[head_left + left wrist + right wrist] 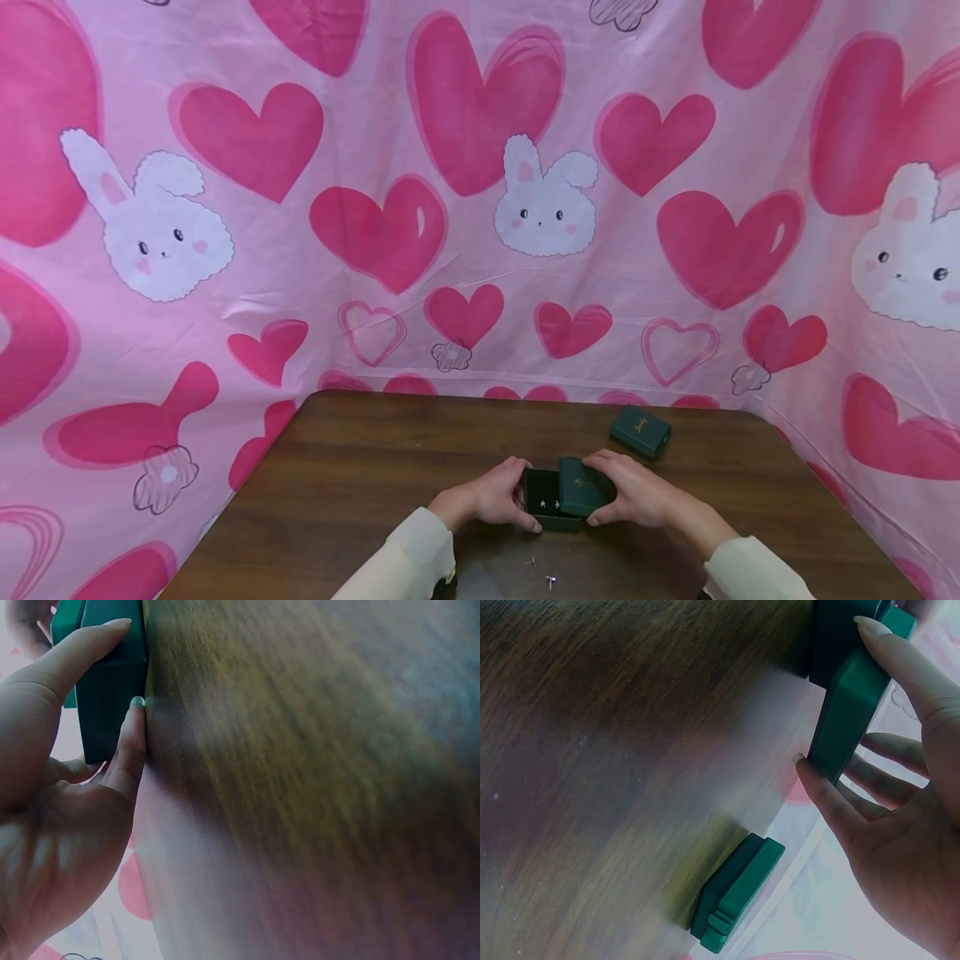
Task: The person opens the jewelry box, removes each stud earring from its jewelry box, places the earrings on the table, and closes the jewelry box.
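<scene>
A small dark green jewelry box (558, 524) stands on the table with its black lining and two tiny silver studs (543, 503) showing in the left part. My left hand (495, 496) grips the box at its left end; in the left wrist view the thumb lies on one side of the box (112, 697). Between the thumb and fingers of my right hand (641, 492) is the green lid (581, 487), tilted and covering the right part of the box. Part of the inside is hidden beneath it.
Behind the right hand lies a second, closed green box (640, 431) with gold lettering. Two small silver pin-like pieces (551, 581) lie on the brown wooden table (390, 442) in front of the box. A pink heart-and-rabbit cloth (480, 333) hangs around the table.
</scene>
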Tool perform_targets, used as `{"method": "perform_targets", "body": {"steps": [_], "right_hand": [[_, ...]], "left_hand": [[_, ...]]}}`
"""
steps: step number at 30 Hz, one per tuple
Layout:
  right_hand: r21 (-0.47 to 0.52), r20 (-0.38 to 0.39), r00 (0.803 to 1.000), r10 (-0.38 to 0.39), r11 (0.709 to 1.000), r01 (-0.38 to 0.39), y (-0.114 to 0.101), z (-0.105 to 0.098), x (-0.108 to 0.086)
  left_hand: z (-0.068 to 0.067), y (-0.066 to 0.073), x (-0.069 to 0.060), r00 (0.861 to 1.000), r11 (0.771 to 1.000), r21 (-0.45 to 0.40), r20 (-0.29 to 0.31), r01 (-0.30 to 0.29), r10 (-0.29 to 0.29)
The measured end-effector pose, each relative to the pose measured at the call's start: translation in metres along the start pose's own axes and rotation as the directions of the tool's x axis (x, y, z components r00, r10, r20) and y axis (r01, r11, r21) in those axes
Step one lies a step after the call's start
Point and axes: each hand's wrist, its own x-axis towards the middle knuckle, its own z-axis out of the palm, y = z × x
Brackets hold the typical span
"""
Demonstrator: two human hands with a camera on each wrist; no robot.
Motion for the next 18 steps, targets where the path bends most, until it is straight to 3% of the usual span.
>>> {"method": "perform_targets", "body": {"steps": [18], "right_hand": [[-0.035,-0.014,1.0,-0.02,0.999,0.019,0.0008,-0.0017,-0.0024]], "left_hand": [[-0.0011,0.0016,-0.0011,1.0,1.0,0.0,0.004,0.002,-0.002]]}}
